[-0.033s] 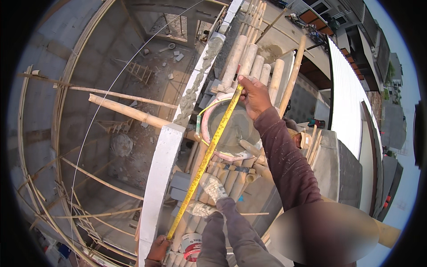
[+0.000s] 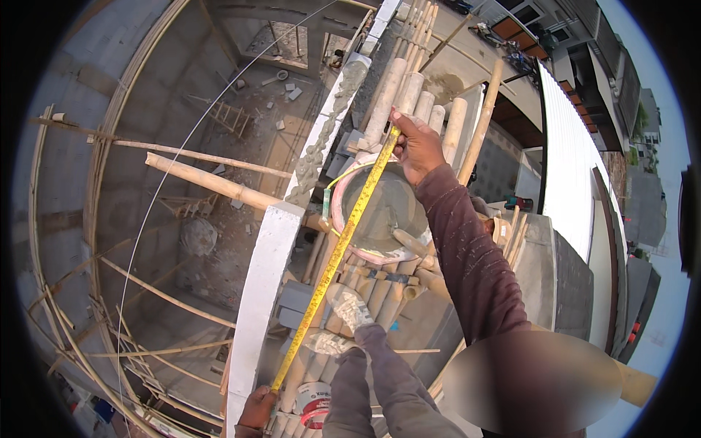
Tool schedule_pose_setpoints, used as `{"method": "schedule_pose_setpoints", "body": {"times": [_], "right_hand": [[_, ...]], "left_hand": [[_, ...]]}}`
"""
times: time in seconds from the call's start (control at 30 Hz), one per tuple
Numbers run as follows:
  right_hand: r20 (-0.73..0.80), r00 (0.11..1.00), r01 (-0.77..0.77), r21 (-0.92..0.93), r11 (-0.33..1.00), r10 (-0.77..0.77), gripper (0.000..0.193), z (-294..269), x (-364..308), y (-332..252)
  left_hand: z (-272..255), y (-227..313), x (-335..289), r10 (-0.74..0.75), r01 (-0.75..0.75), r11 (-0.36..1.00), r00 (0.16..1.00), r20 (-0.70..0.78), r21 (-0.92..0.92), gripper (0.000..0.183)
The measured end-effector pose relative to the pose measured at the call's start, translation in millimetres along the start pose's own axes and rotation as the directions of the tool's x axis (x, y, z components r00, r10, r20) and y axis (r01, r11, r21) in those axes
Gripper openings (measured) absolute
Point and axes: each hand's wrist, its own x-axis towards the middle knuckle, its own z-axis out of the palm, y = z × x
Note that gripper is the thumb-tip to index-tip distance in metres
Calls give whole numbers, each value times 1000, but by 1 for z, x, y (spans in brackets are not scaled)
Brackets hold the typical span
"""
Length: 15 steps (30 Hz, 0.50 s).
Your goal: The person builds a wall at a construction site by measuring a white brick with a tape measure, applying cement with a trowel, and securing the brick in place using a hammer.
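A yellow tape measure blade (image 2: 337, 257) stretches taut and slanting between my two hands. Its far end is pinched between thumb and fingers of my right hand (image 2: 420, 150), above the far rim of a round tub (image 2: 339, 201) with grey wet mix inside. Down at the lower left, my left hand (image 2: 259, 407) is closed around the blade's near end, beside the white block wall (image 2: 264, 292); the tape's case cannot be made out. The blade passes over the tub's left side and the bamboo platform.
Bamboo poles (image 2: 456, 131) form the platform under my shoes (image 2: 350, 306). Grey mortar (image 2: 318, 157) lies along the wall's far top. A deep room floor (image 2: 248, 146) with rubble drops away left of the wall. A white and red bucket (image 2: 314, 398) stands by my feet.
My right hand has shifted slightly farther away, drawing the tape's far end with it. The left hand has barely moved.
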Motion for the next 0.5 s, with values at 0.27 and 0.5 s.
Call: {"method": "schedule_pose_setpoints", "body": {"times": [0.27, 0.5], "right_hand": [[137, 983, -95, -195, 976, 123, 24, 75, -54, 73], [113, 990, -48, -291, 956, 84, 23, 72, -8, 117]], "left_hand": [[0, 55, 55, 21, -37, 994, 986, -163, -99, 28], [9, 106, 116, 157, -158, 987, 956, -248, 16, 33]]}}
